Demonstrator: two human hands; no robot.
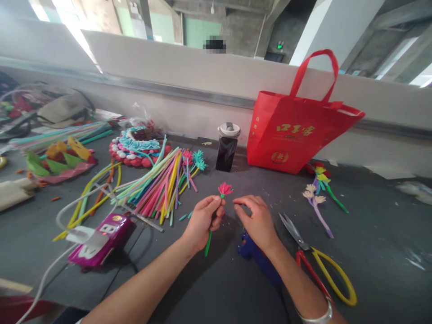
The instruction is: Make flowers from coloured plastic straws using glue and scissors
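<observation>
My left hand (205,220) pinches a pink craft flower (225,189) by its green stem, just below the bloom. The stem's lower end (208,244) sticks out beneath my fingers. Close to the flower on its right is my right hand (254,220), thumb and forefinger brought together; whatever may be between the tips is too small to make out. A dark blue glue gun (259,261) lies on the table under my right hand and forearm, partly hidden. Scissors (308,247) with red and yellow handles rest right of that hand.
Colourful stems (162,189) lie bunched at left, near a purple power strip (104,240) with a white cable. At the back stand a phone (226,154) against a white-lidded bottle (229,129) and a red bag (290,130). Finished flowers (315,193) lie at right.
</observation>
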